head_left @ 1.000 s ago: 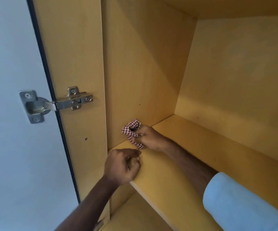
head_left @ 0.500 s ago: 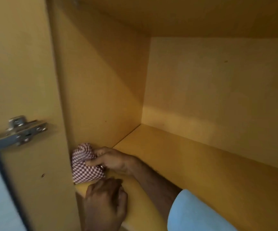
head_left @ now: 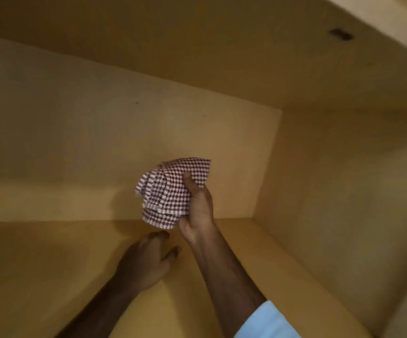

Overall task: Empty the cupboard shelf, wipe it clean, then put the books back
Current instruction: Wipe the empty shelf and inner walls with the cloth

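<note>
Yellow wood is all around: the cupboard shelf (head_left: pixel 51 276) lies flat at the bottom, with a back wall (head_left: pixel 100 142) behind it, a side wall (head_left: pixel 343 215) on the right and a top board (head_left: pixel 197 45) above. No books show on the shelf. The right hand (head_left: pixel 198 211) is up off the shelf, near the back wall, and grips a bunched red and white checked cloth (head_left: pixel 170 189) with the thumb pressed on its front. The left hand (head_left: pixel 146 262) is low, just under the cloth, fingers loose and spread, holding nothing; it looks to be touching the shelf, but the blur makes that hard to tell. A light blue sleeve (head_left: pixel 268 323) shows at the bottom edge.
</note>
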A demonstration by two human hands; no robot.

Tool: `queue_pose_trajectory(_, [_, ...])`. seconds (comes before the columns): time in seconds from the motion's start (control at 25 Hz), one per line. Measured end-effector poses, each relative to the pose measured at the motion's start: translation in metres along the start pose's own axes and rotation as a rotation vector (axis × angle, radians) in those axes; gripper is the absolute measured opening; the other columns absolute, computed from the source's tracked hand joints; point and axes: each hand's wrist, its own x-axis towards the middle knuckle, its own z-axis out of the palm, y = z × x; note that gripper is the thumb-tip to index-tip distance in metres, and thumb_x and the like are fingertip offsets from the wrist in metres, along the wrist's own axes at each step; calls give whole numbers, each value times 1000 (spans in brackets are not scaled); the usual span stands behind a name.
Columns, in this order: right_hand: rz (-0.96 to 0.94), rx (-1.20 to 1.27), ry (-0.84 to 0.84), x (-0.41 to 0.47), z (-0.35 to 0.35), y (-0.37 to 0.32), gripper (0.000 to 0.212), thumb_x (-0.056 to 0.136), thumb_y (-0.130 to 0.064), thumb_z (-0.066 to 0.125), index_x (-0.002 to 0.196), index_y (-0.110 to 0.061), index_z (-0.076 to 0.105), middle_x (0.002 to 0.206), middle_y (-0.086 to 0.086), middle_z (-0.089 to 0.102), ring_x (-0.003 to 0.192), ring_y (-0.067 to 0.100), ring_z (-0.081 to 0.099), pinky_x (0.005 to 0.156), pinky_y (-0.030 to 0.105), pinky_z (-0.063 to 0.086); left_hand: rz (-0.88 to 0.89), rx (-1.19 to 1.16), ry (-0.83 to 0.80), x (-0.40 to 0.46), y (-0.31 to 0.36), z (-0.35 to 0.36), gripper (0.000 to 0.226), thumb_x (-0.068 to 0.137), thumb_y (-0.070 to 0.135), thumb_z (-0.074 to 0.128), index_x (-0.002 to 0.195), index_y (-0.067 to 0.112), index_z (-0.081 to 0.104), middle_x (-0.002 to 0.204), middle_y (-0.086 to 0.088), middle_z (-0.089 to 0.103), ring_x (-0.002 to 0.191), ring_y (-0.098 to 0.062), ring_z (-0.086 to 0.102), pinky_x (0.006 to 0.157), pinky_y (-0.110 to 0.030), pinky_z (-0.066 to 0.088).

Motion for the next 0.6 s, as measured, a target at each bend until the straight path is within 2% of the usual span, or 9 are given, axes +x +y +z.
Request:
queue_pose_trajectory(0.08, [-258,-92,194,-8,-39,-42,29,100,-14,60,124,1,63,118,24,70,106,44,67,85,56,59,85,-86,-172,13,19,41,115,67,97,16,153,24,34,159,2,37,144,-15,39,116,-32,32])
queue_pose_trajectory(0.12, [-420,-183,270,-13,-57,-65,23,101,-15,58,118,-4,66,108,19,74,97,41,69,80,55,61,133,-61,-255,18,30,58,129,58,102,4,158,24,21,166,3,22,150,-13,26,122,-36,22])
queue_pose_trajectory(0.2, [-848,-547,407,-31,-85,-116,22,100,-21,56,115,-12,69,104,12,74,93,34,67,79,65,57,236,12,-386,29,57,83,124,62,98,3,161,23,0,169,5,-2,155,-9,2,125,-44,4])
queue_pose_trajectory(0.24, [-1086,-813,456,-41,-96,-140,30,97,-18,52,122,-12,68,119,10,70,108,34,64,91,70,50,274,15,-420,33,72,90,119,69,96,10,160,22,-7,168,6,-10,154,-8,-5,125,-46,0])
queue_pose_trajectory(0.32, [-1490,-1536,550,-65,-105,-191,53,89,-4,43,138,-13,61,153,7,46,145,36,39,118,65,24,339,-70,-461,42,107,106,131,59,100,12,159,20,-15,166,6,-20,153,-9,-13,125,-46,-2])
queue_pose_trajectory(0.36, [-1550,-1914,667,-75,-105,-213,58,89,-3,43,143,-17,57,159,6,35,152,35,26,122,61,12,369,-126,-479,44,128,112,140,50,103,12,158,19,-17,165,6,-23,153,-9,-15,125,-45,-1])
queue_pose_trajectory(0.44, [-1395,-2373,984,-90,-112,-253,61,95,-7,43,152,-29,44,166,3,22,156,30,12,123,57,-2,394,-329,-553,44,173,128,143,53,102,32,157,20,-20,163,8,-26,153,-10,-14,126,-40,3])
queue_pose_trajectory(0.52, [-1124,-2466,1237,-95,-130,-284,64,97,-15,46,157,-30,32,169,3,12,157,25,3,124,56,-1,347,-640,-664,41,215,141,138,67,85,61,155,24,-26,162,11,-29,153,-10,-11,122,-28,6])
queue_pose_trajectory(0.6, [-991,-2480,1363,-95,-146,-297,66,97,-26,48,159,-24,25,170,4,9,157,24,2,126,51,3,288,-832,-703,40,244,157,143,67,77,72,151,26,-33,161,9,-33,153,-10,-13,116,-23,7])
